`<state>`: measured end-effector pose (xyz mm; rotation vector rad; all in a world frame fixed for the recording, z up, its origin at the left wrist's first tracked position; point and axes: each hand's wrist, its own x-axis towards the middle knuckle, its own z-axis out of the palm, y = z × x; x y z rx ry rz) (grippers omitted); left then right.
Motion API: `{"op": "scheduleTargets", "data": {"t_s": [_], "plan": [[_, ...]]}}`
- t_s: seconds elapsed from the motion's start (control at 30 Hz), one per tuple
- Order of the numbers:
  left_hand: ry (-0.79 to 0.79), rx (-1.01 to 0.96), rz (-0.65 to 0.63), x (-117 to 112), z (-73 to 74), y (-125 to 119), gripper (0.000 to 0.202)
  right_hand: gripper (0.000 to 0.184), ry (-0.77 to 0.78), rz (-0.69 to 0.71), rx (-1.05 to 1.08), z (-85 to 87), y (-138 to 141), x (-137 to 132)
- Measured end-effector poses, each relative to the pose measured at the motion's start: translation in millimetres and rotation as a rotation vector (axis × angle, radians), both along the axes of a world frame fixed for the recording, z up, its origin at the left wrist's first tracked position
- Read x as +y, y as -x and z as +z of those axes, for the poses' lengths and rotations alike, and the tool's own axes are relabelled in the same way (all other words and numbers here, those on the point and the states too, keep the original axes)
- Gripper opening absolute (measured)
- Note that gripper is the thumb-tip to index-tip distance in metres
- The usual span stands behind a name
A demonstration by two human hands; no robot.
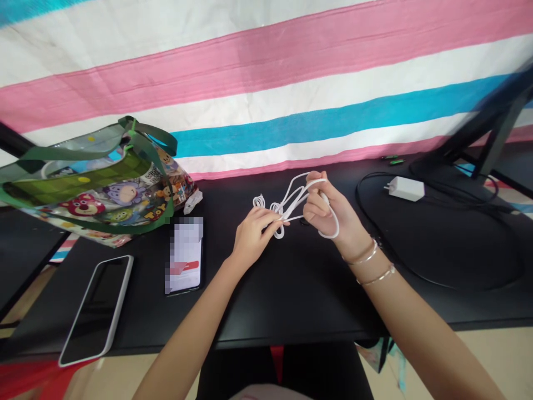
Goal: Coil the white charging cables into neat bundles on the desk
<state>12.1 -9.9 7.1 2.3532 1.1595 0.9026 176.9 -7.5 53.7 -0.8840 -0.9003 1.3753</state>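
A thin white cable stretches in several loose loops between my two hands, just over the black table. My left hand pinches the bundle between thumb and fingers at its left end. Small coils of the same cable stick out beyond those fingers. On the other side, my right hand is curled closed around the loops, and one loop hangs down over its wrist side. Two thin bracelets circle the right wrist. The cable's ends cannot be made out.
Left of my hands lie a phone with a lit screen and a dark-screened phone with a white edge. Behind them stands a cartoon-print bag. A white charger plug and a black cable are on the right, near a black stand.
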Motion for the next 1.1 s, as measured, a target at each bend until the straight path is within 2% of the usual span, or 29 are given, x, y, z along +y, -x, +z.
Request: {"op": "scheduleTargets", "data": {"t_s": [0.23, 0.37, 0.5, 0.73, 0.87, 1.0, 1.1], "plan": [[0.009, -0.018, -0.057, -3, 2.7, -2, 0.031, 0.037, -0.008, -0.15, -0.017, -7.5, 0, 2], [0.021, 0.004, -0.081, -3, 3.6, -2, 0.033, 0.038, -0.026, -0.2, -0.095, -7.6, 0, -1], [-0.02, 0.029, -0.116, -4, 2.6, -1, 0.033, 0.039, -0.045, -0.225, -0.076, -7.6, -1, -3], [-0.093, 0.125, -0.144, -3, 0.1, -2, 0.035, 0.039, -0.027, -0.205, -0.141, -4.7, -3, -6], [-0.149, 0.17, -0.159, -4, -1.8, -2, 0.033, 0.041, 0.01, -0.17, -0.049, 1.6, -2, -8], [-0.23, 0.141, -0.073, -4, -1.3, -2, 0.034, 0.032, 0.022, -0.122, 0.036, -2.7, 4, -5], [-0.26, 0.108, -0.01, -3, -1.0, 0, 0.034, 0.034, -0.048, -0.068, -0.049, -11.5, 11, -5]]}}
